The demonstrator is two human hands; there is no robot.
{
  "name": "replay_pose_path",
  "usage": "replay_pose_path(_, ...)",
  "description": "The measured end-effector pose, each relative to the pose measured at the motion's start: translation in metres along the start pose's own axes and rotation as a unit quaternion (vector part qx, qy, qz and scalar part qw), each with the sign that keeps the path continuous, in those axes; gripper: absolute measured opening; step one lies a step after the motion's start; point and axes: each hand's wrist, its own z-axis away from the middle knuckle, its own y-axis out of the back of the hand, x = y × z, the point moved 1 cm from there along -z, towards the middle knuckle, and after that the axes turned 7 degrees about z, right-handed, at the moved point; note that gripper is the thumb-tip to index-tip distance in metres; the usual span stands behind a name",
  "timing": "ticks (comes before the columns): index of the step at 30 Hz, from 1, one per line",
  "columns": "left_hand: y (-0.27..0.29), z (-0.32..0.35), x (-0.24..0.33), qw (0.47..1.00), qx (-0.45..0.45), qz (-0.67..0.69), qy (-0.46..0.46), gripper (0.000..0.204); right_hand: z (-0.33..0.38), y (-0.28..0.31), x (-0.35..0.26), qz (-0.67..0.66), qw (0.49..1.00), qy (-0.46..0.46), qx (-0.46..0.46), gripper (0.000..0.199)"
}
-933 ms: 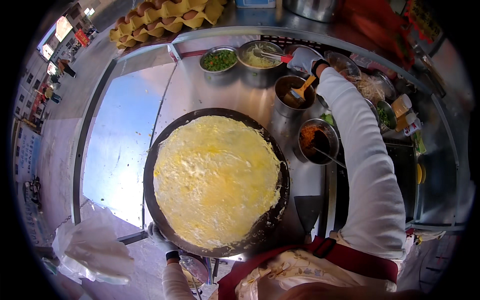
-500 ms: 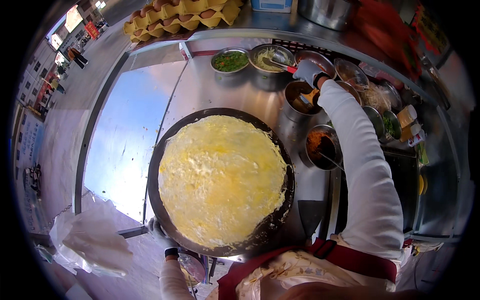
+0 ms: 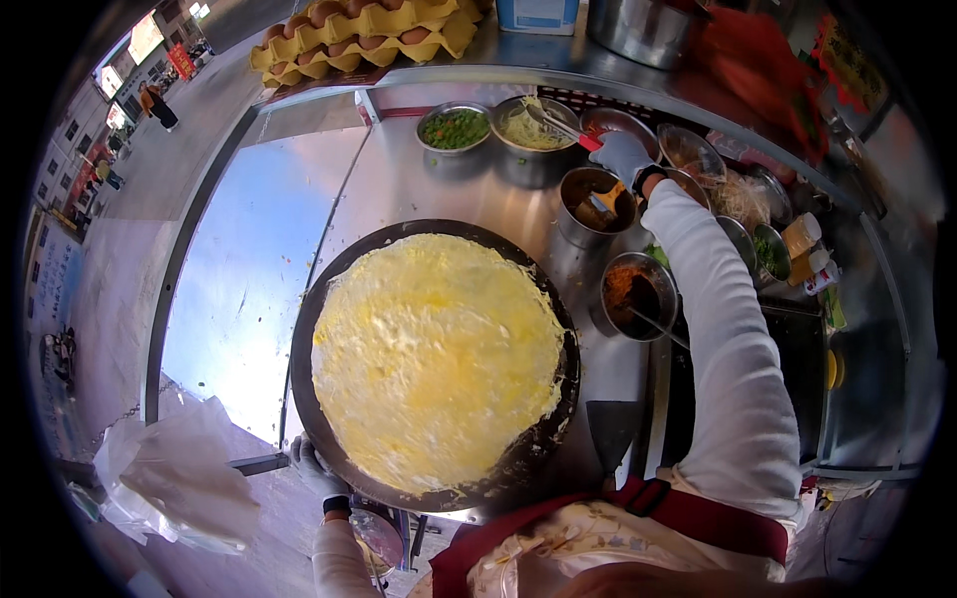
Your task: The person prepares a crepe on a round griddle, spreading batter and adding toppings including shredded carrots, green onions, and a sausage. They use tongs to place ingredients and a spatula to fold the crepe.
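Note:
My right hand (image 3: 625, 159), in a grey glove, closes around the red grips of metal tongs (image 3: 560, 126). The tongs' far end reaches into a steel bowl (image 3: 538, 151) of pale shredded vegetable (image 3: 536, 128), some of it raised at the tips. My gloved left hand (image 3: 316, 470) is at the lower left rim of a round black griddle (image 3: 300, 374), its fingers stretched along the edge. A large yellow egg-covered pancake (image 3: 439, 359) spreads over most of the griddle.
Around the right arm stand a bowl of chopped greens (image 3: 455, 130), a sauce pot with a brush (image 3: 596, 207) and a red chilli pot (image 3: 634, 296). A scraper (image 3: 612, 431) lies right of the griddle. Egg trays (image 3: 364, 50) sit on the upper shelf; a plastic bag (image 3: 179, 478) hangs lower left.
The tongs in my right hand have tipped up slightly at the shredded vegetable, lifting some strands. My left hand stays by the griddle's rim. The whole view has shifted a little.

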Motion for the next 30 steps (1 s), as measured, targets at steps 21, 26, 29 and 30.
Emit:
replay_pose_path(21, 0.011, -0.006, 0.033, 0.988, -0.021, -0.149, -0.032, 0.037, 0.228, 0.112, -0.085, -0.375, 0.916, -0.047, -0.132, 0.041)
replay_pose_path(26, 0.009, -0.009, 0.038, 0.991, -0.004, -0.129, -0.033, 0.036, 0.281, 0.090, -0.169, -0.347, 0.916, -0.020, -0.199, 0.046)
replay_pose_path(29, 0.006, -0.005, 0.027, 0.991, 0.004, -0.128, -0.040, 0.036, 0.291, 0.086, -0.198, -0.328, 0.926, 0.037, -0.184, 0.044)
replay_pose_path(30, 0.006, -0.005, 0.024, 0.988, 0.003, -0.141, -0.055, 0.036, 0.296, 0.091, -0.200, -0.316, 0.931, 0.054, -0.178, 0.046)
